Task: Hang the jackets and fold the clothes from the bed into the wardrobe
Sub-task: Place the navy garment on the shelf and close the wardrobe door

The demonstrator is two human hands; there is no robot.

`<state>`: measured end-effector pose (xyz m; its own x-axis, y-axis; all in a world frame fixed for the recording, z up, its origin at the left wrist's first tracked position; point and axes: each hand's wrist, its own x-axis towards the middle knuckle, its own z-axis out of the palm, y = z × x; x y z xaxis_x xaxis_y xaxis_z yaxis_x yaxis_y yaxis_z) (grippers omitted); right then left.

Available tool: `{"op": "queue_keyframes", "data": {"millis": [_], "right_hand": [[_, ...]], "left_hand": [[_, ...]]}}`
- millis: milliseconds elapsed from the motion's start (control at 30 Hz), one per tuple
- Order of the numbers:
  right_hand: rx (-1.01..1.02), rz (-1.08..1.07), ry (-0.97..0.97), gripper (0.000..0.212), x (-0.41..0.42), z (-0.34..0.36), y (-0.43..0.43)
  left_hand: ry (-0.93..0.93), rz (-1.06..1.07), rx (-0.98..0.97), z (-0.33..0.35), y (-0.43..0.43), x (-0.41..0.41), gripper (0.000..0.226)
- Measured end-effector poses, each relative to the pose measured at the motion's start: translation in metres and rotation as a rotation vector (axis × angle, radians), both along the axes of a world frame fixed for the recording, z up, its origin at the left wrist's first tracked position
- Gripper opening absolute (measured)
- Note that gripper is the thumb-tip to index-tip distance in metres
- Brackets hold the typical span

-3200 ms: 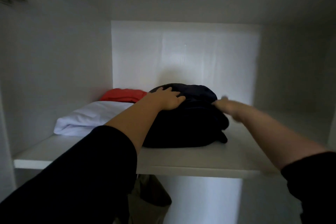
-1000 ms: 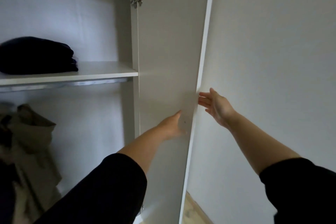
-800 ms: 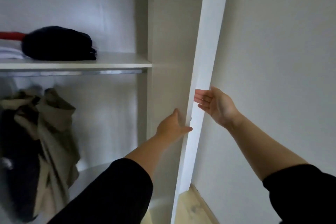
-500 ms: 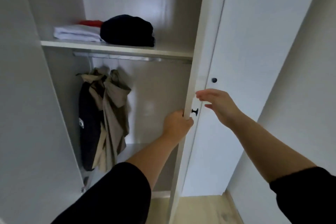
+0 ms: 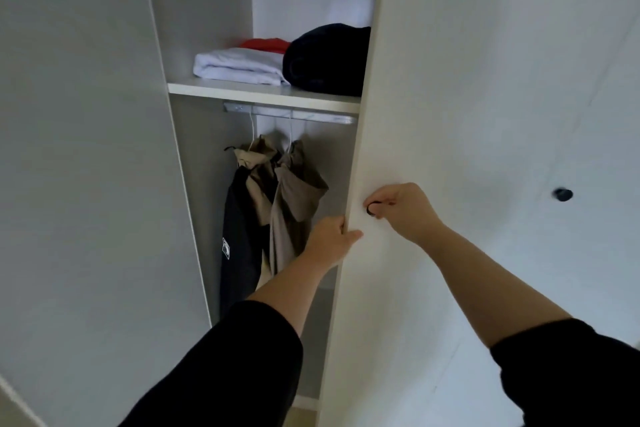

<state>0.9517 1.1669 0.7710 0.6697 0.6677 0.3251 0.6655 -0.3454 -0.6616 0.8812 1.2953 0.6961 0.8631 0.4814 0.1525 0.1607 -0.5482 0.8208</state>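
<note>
Our right hand [image 5: 405, 210] pinches door knob [image 5: 372, 210]; left hand [image 5: 330, 241] grips wardrobe door [image 5: 433, 114] edge; jackets [image 5: 273, 204] hang inside.

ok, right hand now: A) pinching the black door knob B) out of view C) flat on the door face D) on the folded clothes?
A: the right hand has its fingers curled round the small black knob on the wardrobe door, while the left hand grips the door's edge.
</note>
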Motion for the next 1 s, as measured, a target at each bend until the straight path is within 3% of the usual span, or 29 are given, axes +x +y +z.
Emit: {"op": "queue_keyframes", "data": {"millis": [333,667,767,867,1000], "right_hand": [[0.133,-0.243,0.046,0.016,0.055,-0.016,0.087],[0.176,-0.216,0.081,0.02,0.078,-0.021,0.098],[0.1,-0.19,-0.016,0.017,0.081,-0.021,0.098],[-0.007,-0.217,-0.149,0.024,0.071,-0.029,0.093],[0.112,-0.322,-0.122,0.04,0.051,-0.046,0.083]], "left_hand": [[0.026,-0.078,0.006,-0.004,0.079,0.086,0.034],[-0.05,-0.018,-0.113,-0.014,0.088,0.103,0.026],[-0.032,0.102,-0.159,-0.016,0.085,0.094,0.028],[-0.063,0.206,-0.361,-0.02,0.086,0.062,0.017],[-0.148,0.227,-0.42,-0.01,0.109,-0.003,0.009]]}}
